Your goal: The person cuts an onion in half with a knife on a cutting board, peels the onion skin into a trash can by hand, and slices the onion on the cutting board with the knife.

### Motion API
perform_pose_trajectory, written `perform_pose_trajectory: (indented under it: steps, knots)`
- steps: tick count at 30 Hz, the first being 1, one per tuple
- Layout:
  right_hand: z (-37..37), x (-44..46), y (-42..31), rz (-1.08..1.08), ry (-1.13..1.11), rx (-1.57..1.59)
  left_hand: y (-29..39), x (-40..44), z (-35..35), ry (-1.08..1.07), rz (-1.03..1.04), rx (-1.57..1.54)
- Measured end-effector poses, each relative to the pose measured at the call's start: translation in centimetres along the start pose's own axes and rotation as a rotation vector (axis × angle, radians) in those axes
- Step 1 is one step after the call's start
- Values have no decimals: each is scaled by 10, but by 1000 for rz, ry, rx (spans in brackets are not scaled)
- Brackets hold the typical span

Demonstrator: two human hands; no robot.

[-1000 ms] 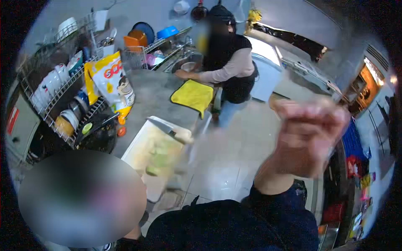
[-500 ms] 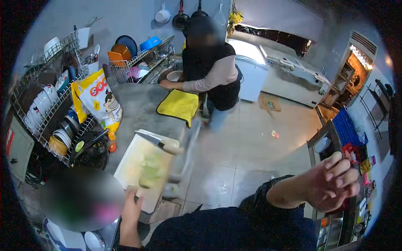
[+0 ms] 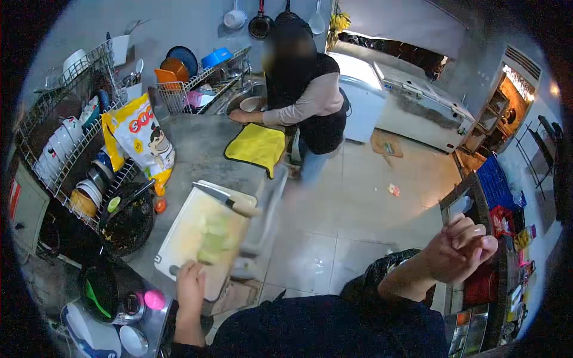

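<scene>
A white cutting board (image 3: pixel 179 238) lies at the counter's front edge, with green pieces (image 3: pixel 213 240) on it, too soft in outline to name. A knife (image 3: pixel 222 198) rests across its far end, its pale handle pointing right. My left hand (image 3: pixel 191 283) touches the near edge of the board, its fingers bent and close together; whether they hold anything is hidden. My right hand (image 3: pixel 462 249) is raised at the right, away from the counter, with its fingers curled in and nothing visible in them. A yellow cloth (image 3: pixel 256 146) lies beyond the board.
Another person (image 3: pixel 310 101) leans at the sink (image 3: pixel 246 95). Left stand a dish rack (image 3: pixel 71 161), a yellow-white bag (image 3: pixel 143 140) and a dark pan (image 3: pixel 126 224). A red tomato (image 3: pixel 160 206) sits near the pan. White freezers (image 3: pixel 412 107) stand at the back.
My right hand has come down and its fingers have curled in. My left hand now shows at the board. The blur at lower left has gone, showing a pan and a pink item.
</scene>
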State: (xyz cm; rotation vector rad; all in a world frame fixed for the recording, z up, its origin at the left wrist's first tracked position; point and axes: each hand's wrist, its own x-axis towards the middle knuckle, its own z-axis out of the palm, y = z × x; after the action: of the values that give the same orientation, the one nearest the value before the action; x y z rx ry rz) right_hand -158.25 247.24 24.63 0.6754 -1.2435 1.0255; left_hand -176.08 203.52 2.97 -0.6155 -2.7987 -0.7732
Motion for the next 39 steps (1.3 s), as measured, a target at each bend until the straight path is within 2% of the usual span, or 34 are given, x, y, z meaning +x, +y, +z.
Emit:
perform_pose_trajectory:
  steps: [8,11,14,16,18,20,22,24,25,26,27,28,30,31,34,35,38,39]
  knots:
    - [-9,-8,6,53,-11,-53,5,-3,-2,81,-8,-70]
    - [-12,-12,12,94,-20,-34,-5,-4,0,106,-75,-14]
    - [0,-27,35,480,-95,42,-21,2,0,155,-77,74]
    - [33,-53,53,798,-203,-258,-25,9,-6,225,-56,60]
    - [66,-90,80,1097,-586,-125,-29,11,-10,270,-76,37]
    - [108,-139,97,1052,-964,-170,-36,10,-10,265,-137,41]
    - [141,-188,115,1049,-1245,-85,-39,12,-8,203,-205,-146]
    - [174,-233,132,405,-1293,-384,-26,17,-12,145,-260,-239]
    - [182,-252,152,402,-1302,-372,-20,20,-11,87,-291,-333]
    - [193,-270,176,286,-1231,-514,-17,22,-5,92,-303,-335]
    - [203,-279,194,169,-1153,-652,-15,23,3,152,-188,-259]
    - [211,-279,206,169,-1163,-642,-12,25,9,207,-73,-181]
    - [223,-278,228,396,-1274,-842,-6,31,18,200,-78,-253]
    - [227,-276,235,399,-1277,-837,-4,34,21,195,-69,-319]
    - [235,-263,246,642,-1483,-933,-8,38,28,161,-87,-375]
    - [237,-258,241,650,-1489,-931,-9,38,31,134,-104,-366]
    - [233,-240,221,944,-1308,-793,-11,36,34,99,-107,-360]
    - [229,-236,212,952,-1307,-797,-11,35,33,104,-98,-360]
